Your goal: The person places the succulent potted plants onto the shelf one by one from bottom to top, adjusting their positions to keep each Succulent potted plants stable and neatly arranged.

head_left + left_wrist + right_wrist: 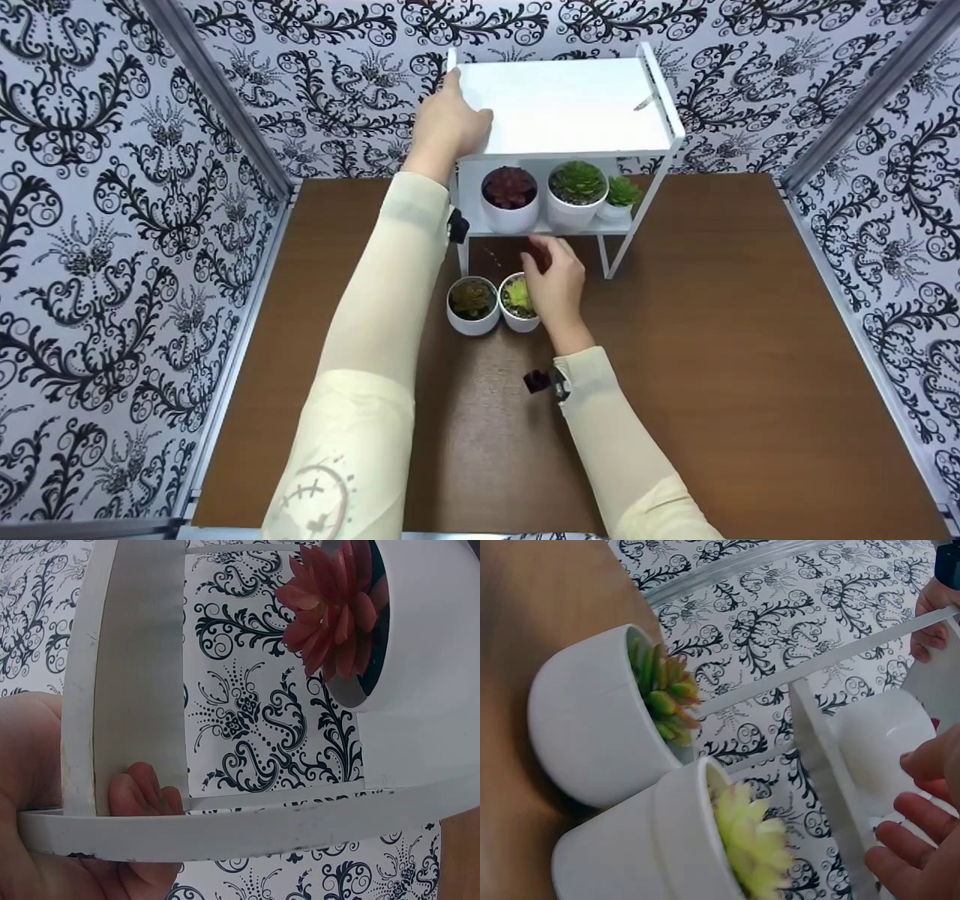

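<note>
My left hand (pixel 450 124) grips the upper left corner of a white two-tier shelf (pixel 562 105); in the left wrist view its fingertips (pixel 142 791) curl round the frame under the top board. My right hand (pixel 559 281) holds nothing, its fingers loosely bent. In the right wrist view those fingers (pixel 904 844) are close to the lower board's edge. Below this hand, a white pot with a yellow-green succulent (pixel 517 296) stands on the table in front of the shelf. Beside it on the left is a white pot with a brownish-green succulent (pixel 472 300).
The lower board bears a potted dark red succulent (pixel 508 187), a potted green succulent (pixel 577 182) and a smaller potted green plant (pixel 622 191) at the right. Patterned walls (pixel 360 97) in metal frames enclose the brown table (pixel 750 337) at the back and sides.
</note>
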Tool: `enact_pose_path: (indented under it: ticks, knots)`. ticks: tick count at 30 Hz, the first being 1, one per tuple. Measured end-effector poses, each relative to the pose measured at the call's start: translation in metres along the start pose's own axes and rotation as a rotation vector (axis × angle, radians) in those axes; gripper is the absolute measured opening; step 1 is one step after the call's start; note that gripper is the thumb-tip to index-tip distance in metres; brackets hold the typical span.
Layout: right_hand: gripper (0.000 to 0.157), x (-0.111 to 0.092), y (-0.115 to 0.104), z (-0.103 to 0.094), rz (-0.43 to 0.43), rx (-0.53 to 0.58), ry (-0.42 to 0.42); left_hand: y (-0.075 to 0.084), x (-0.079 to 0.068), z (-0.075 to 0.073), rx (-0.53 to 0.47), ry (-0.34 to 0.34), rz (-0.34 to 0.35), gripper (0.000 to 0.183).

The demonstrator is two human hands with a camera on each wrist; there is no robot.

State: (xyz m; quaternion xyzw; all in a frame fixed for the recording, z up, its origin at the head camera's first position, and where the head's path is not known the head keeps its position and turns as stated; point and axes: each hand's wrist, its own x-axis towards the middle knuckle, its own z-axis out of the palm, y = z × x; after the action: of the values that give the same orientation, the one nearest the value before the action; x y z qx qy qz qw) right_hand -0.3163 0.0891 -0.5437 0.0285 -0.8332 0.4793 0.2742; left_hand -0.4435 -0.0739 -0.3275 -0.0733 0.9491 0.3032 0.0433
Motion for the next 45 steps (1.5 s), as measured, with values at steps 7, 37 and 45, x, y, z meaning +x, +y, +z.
enact_pose_path:
  ticks: [7, 37, 45]
  knots:
    - [0.03, -0.009, 0.015, 0.001, -0.008, 0.058, -0.05, 0.0, 0.002, -0.001, 0.013, -0.005, -0.007, 0.088]
    - [0.088, -0.039, 0.047, -0.009, -0.02, 0.083, -0.231, 0.001, -0.002, -0.001, -0.006, -0.005, -0.014, 0.09]
    - [0.1, -0.044, 0.052, -0.007, 0.036, 0.071, -0.268, 0.001, -0.001, 0.0, -0.001, -0.013, -0.025, 0.09]
